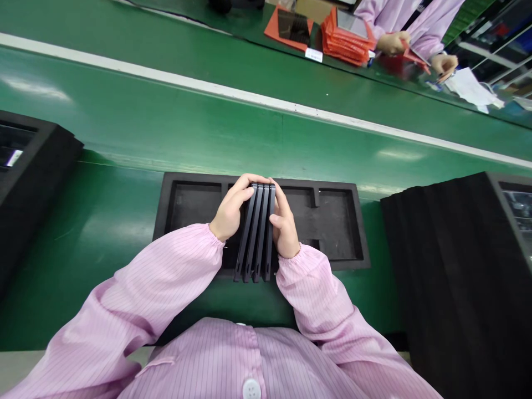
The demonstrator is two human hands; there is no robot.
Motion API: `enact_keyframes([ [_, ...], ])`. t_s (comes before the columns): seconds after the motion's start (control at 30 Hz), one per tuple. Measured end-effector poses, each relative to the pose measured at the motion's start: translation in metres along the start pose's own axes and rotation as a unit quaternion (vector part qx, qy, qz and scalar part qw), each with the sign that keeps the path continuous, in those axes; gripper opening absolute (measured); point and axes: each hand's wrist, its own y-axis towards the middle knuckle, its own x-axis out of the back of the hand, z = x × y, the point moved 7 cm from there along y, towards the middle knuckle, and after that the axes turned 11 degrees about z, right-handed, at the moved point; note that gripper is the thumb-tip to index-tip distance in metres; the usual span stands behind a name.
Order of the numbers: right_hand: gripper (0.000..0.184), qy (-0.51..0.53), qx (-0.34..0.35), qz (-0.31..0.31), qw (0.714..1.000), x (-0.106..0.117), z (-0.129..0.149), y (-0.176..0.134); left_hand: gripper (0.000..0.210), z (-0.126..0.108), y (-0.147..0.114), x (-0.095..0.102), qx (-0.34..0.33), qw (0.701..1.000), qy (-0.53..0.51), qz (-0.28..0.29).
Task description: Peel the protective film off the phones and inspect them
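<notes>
Several slim dark phones (258, 233) stand on edge side by side between my two hands. Their near ends fan slightly apart, and small port slots show there. My left hand (233, 206) presses on their left side with its fingertips over the far end. On the right side, my right hand (284, 220) closes against them, its thumb lying along the outer phone. Beneath the phones lies a black foam tray (366, 244) with recessed compartments. The phones and my hands cover its middle part, so what lies there is hidden.
Stacked black foam trays (436, 255) rise at the right, and another black stack (37, 183) stands at the left. Across the green bench (199, 127), a co-worker's hands (394, 42) handle a red piece beside a pile of red sleeves (344, 44). A pale rail (249, 98) crosses the bench.
</notes>
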Motion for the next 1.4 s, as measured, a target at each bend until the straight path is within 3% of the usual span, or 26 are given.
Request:
enact_keyframes([
  [1.07,0.07,0.016,0.003,0.032,0.999,-0.002,-0.004,0.002,0.026,0.004,0.0,0.001,-0.004,0.999,-0.024,-0.022],
  [1.27,0.111,-0.05,-0.075,0.089,0.992,-0.011,-0.004,0.001,0.028,0.001,-0.003,0.006,-0.003,0.999,0.036,-0.029],
  [1.4,0.119,-0.084,-0.09,0.166,0.978,-0.019,-0.001,0.003,0.029,0.001,-0.004,0.007,-0.005,0.997,0.071,-0.038],
])
